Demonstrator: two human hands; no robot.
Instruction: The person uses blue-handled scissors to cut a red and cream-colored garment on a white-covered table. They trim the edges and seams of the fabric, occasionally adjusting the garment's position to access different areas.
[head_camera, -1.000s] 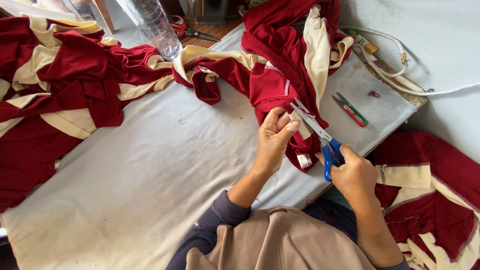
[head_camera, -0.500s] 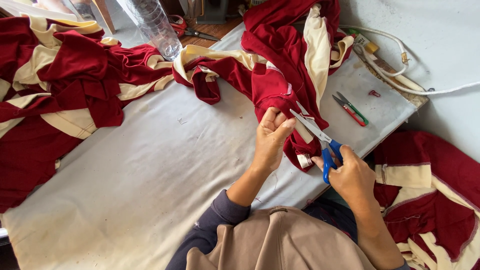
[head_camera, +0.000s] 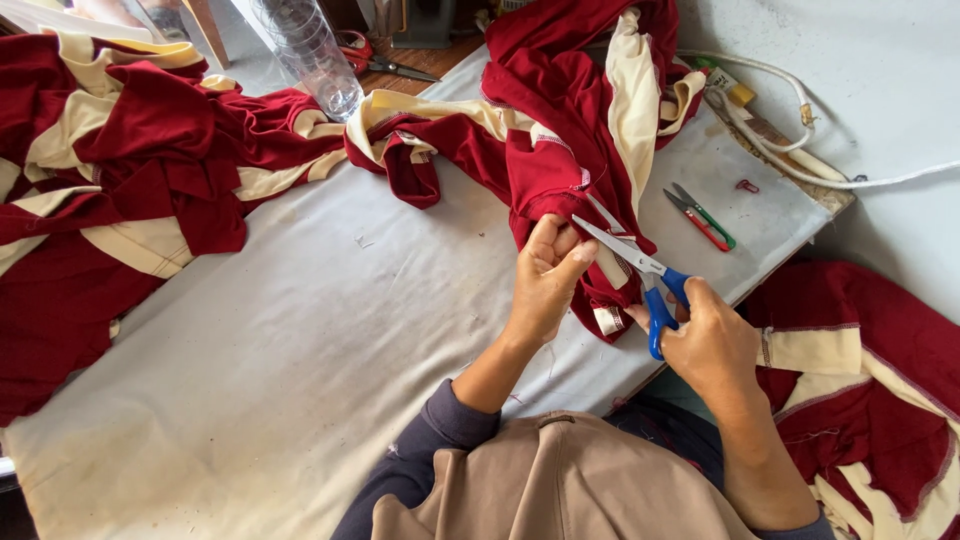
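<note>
Fingers first: on my left hand (head_camera: 545, 285) they are curled shut, thumb against fingertips, pinching a fold of the dark red and cream knit garment (head_camera: 560, 150) that lies heaped across the far right part of the table (head_camera: 300, 330). The pinched fold sits at the garment's lower edge, just above the table's near side, and a short cream strip of it shows beside my thumb. My right hand (head_camera: 710, 345) grips the blue-handled steel scissors (head_camera: 640, 270); its fingers are closed through and around the blue loops, and I see the blades parted, their tips reaching up and left against the red cloth just beside the left hand's fingers. The hands are near one another, the scissors spanning between them. Farther right on the table rests a small pair of red and green thread snips (head_camera: 700, 215), apart from both hands. A clear plastic bottle (head_camera: 310, 55) stands at the far edge.
</note>
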